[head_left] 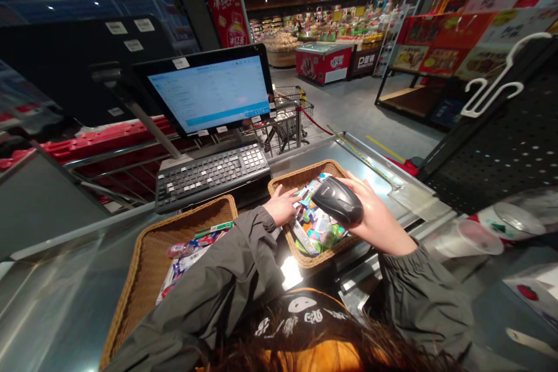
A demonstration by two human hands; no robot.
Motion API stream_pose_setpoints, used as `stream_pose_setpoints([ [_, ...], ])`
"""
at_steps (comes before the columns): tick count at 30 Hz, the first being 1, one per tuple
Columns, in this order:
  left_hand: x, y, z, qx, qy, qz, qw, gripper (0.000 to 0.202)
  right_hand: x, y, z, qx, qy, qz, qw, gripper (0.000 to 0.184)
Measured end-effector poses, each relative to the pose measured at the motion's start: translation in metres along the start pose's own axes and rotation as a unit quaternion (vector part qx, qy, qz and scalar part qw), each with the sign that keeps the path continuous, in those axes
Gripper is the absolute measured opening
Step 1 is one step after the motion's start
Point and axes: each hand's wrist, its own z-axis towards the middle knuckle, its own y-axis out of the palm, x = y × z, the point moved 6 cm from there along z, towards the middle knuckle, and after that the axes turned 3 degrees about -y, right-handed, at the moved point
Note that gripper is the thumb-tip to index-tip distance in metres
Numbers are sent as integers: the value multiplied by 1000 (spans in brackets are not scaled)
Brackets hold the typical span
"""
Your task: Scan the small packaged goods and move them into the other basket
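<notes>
Hair: dark hair (305,343) fills the bottom of the view, right under the camera, with a grey jacket sleeve (226,285) on each side.
Counter: a shiny grey metal counter (52,296) runs across, and both baskets stand on it.
Left basket: a brown woven basket (143,256) with a few small packs lying in it.
Right basket: a second woven basket (300,177), just beside the first, piled with bright little packets (316,226) in green, blue, pink and white.
Screen: a lit screen (211,93) on a pole, tilted toward the person.
Keyboard: a black keyboard (209,174) with pale keys, just behind the baskets.
Scanner: a black, smooth, rounded scanner (337,199) held over the right basket, its wide head above the packets.
Right hand: the right hand (375,215) is wrapped tight around the scanner's handle.
Left hand: the left hand (282,204) reaches into the right basket, fingers bent and close together, tips on a packet; a real pinch cannot be made out.
Cup: a clear plastic cup (468,238) lies on its side, well off to the right.
</notes>
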Motion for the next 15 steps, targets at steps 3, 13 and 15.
stream_pose_setpoints([
  [3, -4, -11, -2, 21, -11, -13, 1000, 14, 3, -1, -2, 0, 5, 3, 1000, 66],
  [13, 0, -69, -15, 124, -82, -44, 988, 17, 4, -2, -6, 5, 2, -6, 1000, 60],
  [15, -1, -74, -17, 138, -106, -68, 982, 18, 4, -3, -7, 5, 2, -9, 1000, 56],
])
